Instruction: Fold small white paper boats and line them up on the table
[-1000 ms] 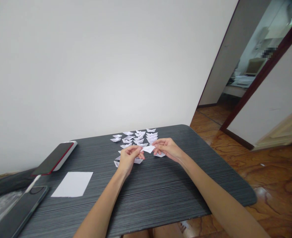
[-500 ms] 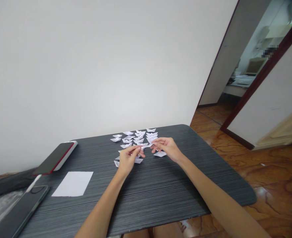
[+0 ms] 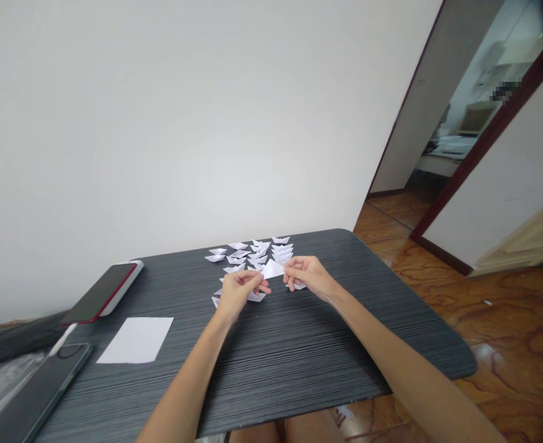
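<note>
Between my two hands is a folded white paper boat point(image 3: 273, 269), held up over the table with its middle peak showing as a triangle. My left hand point(image 3: 241, 289) pinches its left end, and my right hand point(image 3: 309, 274) pinches its right end. Several finished paper boats point(image 3: 237, 253) stand in loose rows just beyond and beneath my hands. Some are partly hidden by my left hand, and one boat point(image 3: 299, 285) lies half covered behind my right fingers.
On the left of the dark table point(image 3: 299, 357) lies a square white sheet point(image 3: 135, 340). Beyond it rests a red-edged device point(image 3: 103, 292) on a white one, with a phone point(image 3: 40, 391) nearer me. A white wall point(image 3: 183, 123) borders the far edge.
The paper between my hands has turned from a thin, edge-on strip to a visible triangular face. My hands have barely moved and keep hold of both ends.
</note>
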Tool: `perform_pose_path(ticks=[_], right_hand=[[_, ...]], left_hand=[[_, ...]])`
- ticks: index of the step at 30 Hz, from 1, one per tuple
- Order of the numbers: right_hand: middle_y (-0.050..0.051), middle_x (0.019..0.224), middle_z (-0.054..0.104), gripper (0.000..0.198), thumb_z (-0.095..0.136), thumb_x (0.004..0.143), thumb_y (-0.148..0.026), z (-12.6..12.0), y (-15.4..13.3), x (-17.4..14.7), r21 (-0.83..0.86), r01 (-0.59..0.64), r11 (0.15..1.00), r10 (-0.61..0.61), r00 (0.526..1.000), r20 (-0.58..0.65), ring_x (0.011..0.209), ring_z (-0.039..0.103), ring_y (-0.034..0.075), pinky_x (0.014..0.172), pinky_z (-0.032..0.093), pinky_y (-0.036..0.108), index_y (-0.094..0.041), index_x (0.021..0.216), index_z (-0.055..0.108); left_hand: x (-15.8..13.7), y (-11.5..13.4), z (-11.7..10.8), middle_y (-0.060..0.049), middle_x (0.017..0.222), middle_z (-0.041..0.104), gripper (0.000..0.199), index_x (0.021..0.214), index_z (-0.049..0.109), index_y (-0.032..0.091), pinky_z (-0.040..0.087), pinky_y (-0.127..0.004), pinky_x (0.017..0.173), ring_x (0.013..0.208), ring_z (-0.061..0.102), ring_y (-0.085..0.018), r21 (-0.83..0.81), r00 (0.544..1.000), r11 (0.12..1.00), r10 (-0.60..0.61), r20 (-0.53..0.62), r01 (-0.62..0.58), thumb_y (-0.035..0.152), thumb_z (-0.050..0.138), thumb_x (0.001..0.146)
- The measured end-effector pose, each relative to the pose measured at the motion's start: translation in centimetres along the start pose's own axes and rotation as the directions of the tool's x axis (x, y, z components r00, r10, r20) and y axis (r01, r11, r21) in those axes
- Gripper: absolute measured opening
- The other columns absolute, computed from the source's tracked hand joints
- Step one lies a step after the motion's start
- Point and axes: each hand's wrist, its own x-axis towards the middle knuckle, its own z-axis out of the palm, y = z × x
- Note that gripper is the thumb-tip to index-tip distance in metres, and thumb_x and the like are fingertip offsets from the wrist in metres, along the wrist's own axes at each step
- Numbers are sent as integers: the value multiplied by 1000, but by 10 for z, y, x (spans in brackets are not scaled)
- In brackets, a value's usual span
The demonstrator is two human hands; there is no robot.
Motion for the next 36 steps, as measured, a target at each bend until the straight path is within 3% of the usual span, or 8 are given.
perform_pose_path(ticks=[5,9,13,18,23,32,36], right_hand=[[-1,50,58,21,56,70,-30,1,1,-1,17,-48,999,46,996,74,33,48,6,34,22,15,-15,65,42],[-2,49,59,24,50,75,-36,5,2,-3,10,1,1000,-2,994,105,32,49,7,34,20,15,-17,69,37],[-2,48,59,22,51,75,-34,8,1,-5,6,31,1000,-31,993,115,32,48,7,36,22,16,-17,70,38],[-2,45,57,20,53,74,-33,7,0,-5,42,0,999,-6,990,140,34,50,8,37,23,16,-16,72,41],[3,55,61,29,47,78,-37,4,-1,-6,-49,-18,999,28,977,211,33,49,5,37,24,16,-11,65,49],[2,45,58,35,49,74,-40,12,-1,-10,-82,-22,996,32,992,125,28,49,8,35,31,18,-11,57,49],[1,42,56,35,48,75,-40,12,-5,-9,-124,-23,992,39,991,129,27,48,7,34,31,17,-11,56,48]], left_hand=[[0,2,-1,-8,63,65,22,70,60,7,40,-20,47,58,64,-18,-9,993,997,-75,92,76,27,65,62],[-1,3,0,-7,61,65,23,70,58,8,40,-20,45,56,63,-17,-28,991,994,-100,90,103,28,65,61],[-3,4,3,-4,55,63,21,71,56,10,36,-18,40,47,60,-14,-62,988,992,-99,122,107,27,64,61],[-5,5,4,-6,49,60,28,56,58,9,34,-18,37,43,56,-11,42,976,996,-84,202,77,34,58,68],[-4,4,1,-5,49,60,27,59,58,9,33,-17,34,41,57,-12,80,978,993,-103,183,89,34,60,66],[-5,1,6,2,41,53,26,60,54,9,26,-14,30,27,46,-6,115,983,989,-113,145,97,33,57,69],[-5,2,4,-2,46,57,26,64,56,9,30,-16,33,34,52,-9,167,981,984,-87,171,58,34,54,71]])
